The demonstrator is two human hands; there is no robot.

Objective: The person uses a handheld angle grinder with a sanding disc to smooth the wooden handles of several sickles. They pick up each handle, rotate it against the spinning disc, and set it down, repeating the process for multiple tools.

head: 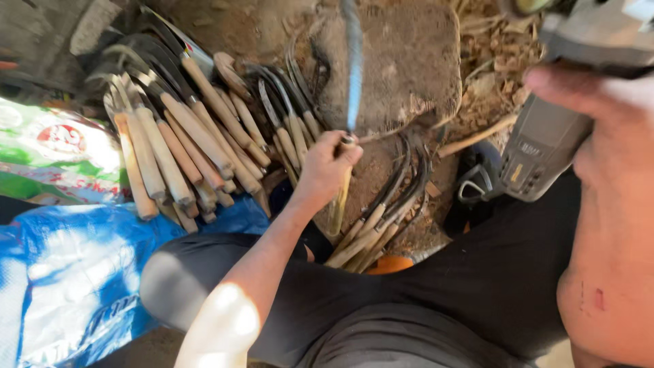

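My left hand point(325, 167) is wrapped tight round the wooden handle of a sickle point(350, 102), right at the ferrule where wood meets steel, and the blade stands up and away from me over the flat stone block point(409, 61) in the far middle of the scene. The blade looks thin, bluish and stiff, narrow enough to bite a finger, so I judge the handle the only safe place to hold; the wood looks dry and rough, not slippery, and the whole tool seems light, with its weight tipped toward the metal end

My right hand point(599, 129) is close to the camera on the right, closed round the grey body of an angle grinder point(545, 143). That tool looks heavy and bulky next to the sickle, and I judge it wants a full, firm fist. Its disc end is out of view at the top edge

To the far left lies a thick pile of wooden-handled sickles point(184, 143), handles pointing toward me. Another small bunch point(381, 218) lies just beside my left hand on its right, handles near, dark curved blades reaching up against the stone. A blue plastic sack point(68, 272) lies near left, a green and white bag point(48, 150) beyond it, and wood chips litter the ground at far right
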